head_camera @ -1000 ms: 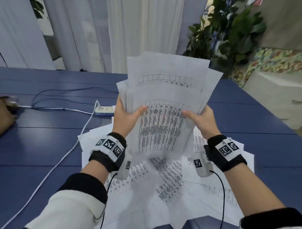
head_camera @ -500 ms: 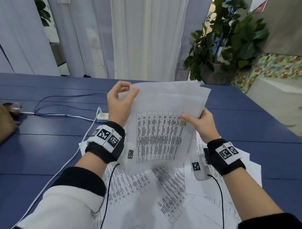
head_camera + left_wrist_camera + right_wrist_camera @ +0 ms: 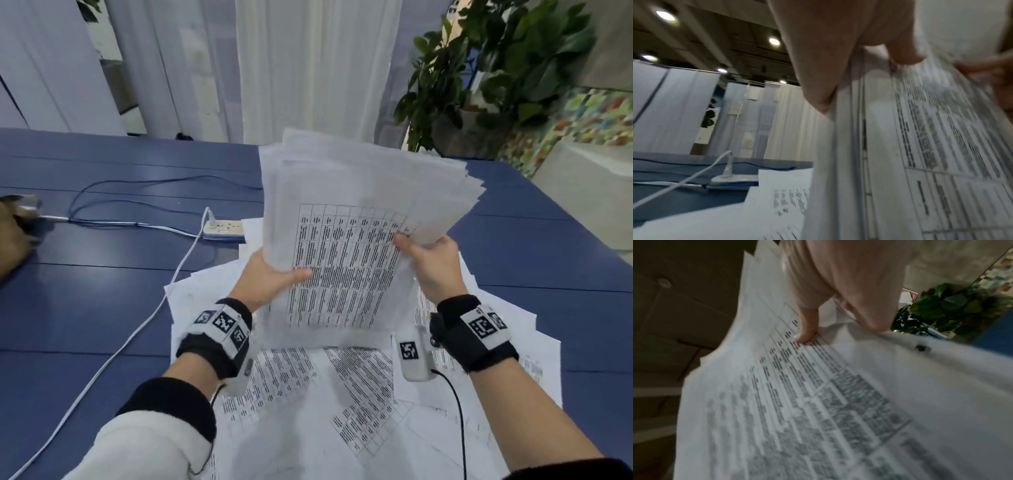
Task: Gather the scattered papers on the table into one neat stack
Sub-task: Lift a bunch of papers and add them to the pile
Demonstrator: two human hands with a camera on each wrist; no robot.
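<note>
Nearby, power strip point(image 3: 224, 228), white cable point(image 3: 113, 349), potted plant point(image 3: 496, 75).

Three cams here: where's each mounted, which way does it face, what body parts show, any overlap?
Head: worn on the head, looks forward and down at the blue table; both forearms, left hand and right hand hold the paper bundle upright.
Left wrist: looks along the hand, up toward ceiling lights; fingers grip the bundle's edge.
Right wrist: looks along the hand; thumb presses the printed sheet.
Shared: head and left wrist both show the power strip; head and right wrist both show the plant.
</note>
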